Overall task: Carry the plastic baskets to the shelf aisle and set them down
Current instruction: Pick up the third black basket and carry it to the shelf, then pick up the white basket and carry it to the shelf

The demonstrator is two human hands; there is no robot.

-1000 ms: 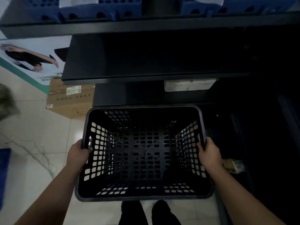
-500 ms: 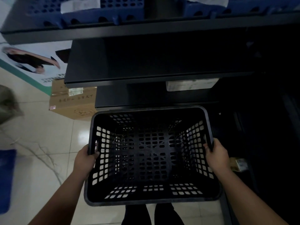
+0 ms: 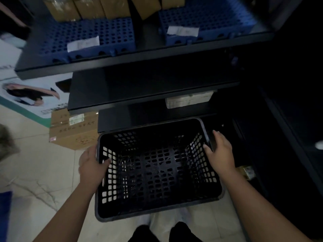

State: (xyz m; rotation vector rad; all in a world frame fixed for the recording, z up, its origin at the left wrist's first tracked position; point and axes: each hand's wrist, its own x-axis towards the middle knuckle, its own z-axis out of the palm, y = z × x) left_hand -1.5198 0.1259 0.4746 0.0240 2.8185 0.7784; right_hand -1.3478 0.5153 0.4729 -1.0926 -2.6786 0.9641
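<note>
An empty black plastic lattice basket (image 3: 157, 172) sits low in front of the dark shelf unit (image 3: 148, 95), its far rim near the bottom shelf. My left hand (image 3: 90, 163) holds the basket's left rim, thumb hooked inside. My right hand (image 3: 219, 151) holds the right rim with the thumb over the edge and the fingers stretched forward along the outer wall. I cannot tell whether the basket rests on the floor.
Blue perforated crates (image 3: 97, 37) with paper labels and brown boxes fill the upper shelf. A cardboard box (image 3: 73, 130) stands on the tiled floor left of the shelf, and a poster (image 3: 31, 95) leans behind it. A small packet (image 3: 246, 172) lies at the right. My feet are below the basket.
The basket has gone lower and a little forward toward the bottom shelf. My right hand's fingers have straightened along the rim. The view has tilted up, showing more of the upper shelf.
</note>
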